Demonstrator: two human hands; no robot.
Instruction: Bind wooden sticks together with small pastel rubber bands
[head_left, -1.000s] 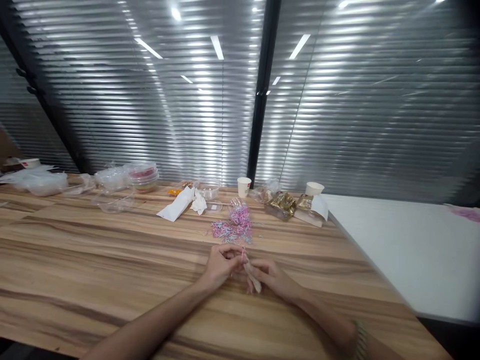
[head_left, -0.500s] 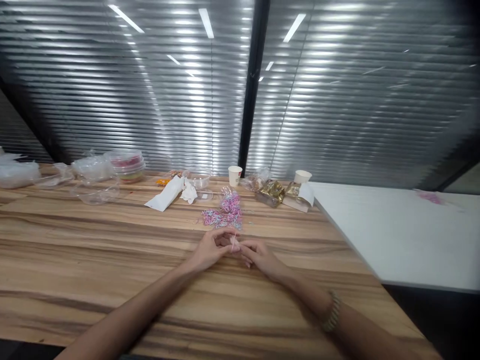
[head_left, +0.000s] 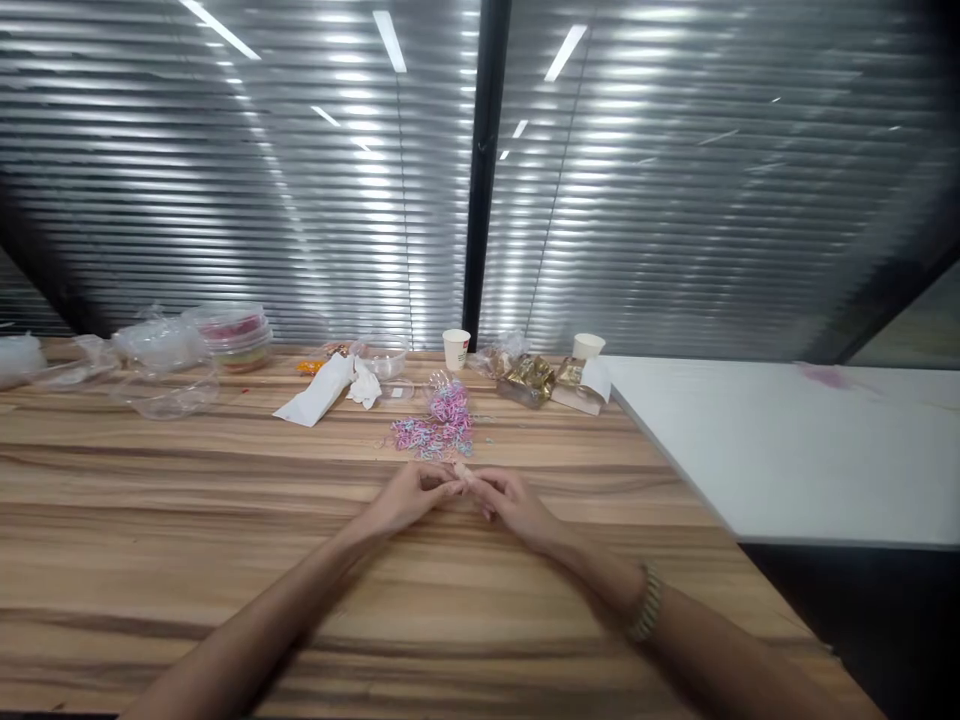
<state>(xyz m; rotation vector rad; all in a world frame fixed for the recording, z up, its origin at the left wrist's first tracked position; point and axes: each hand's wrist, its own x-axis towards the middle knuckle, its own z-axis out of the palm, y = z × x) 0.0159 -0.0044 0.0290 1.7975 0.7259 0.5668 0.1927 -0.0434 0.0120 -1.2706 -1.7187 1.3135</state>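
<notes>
My left hand (head_left: 409, 495) and my right hand (head_left: 519, 508) meet over the wooden table, fingertips bent together. Between them they pinch a small pale pinkish thing (head_left: 463, 472); my fingers hide much of it, and its kind cannot be made out. Just beyond my fingers lies a loose pile of small pink, purple and light-blue curly pieces (head_left: 431, 437). More of these pieces are heaped at the mouth of a clear plastic bag or cup (head_left: 440, 383) behind the pile. A bracelet circles my right wrist.
At the back stand two paper cups, one (head_left: 456, 349) near the middle, beside gold packets (head_left: 529, 379). White paper (head_left: 315, 392) and a crumpled tissue (head_left: 364, 384) lie left of the pile. Stacked clear tubs (head_left: 238, 340) are farther left. A white table (head_left: 675, 430) adjoins on the right.
The whole view has shifted slightly, so things appear farther left. My hands stay together; the fingers have moved a little around the small pale thing, and the thin strand across it no longer shows.
</notes>
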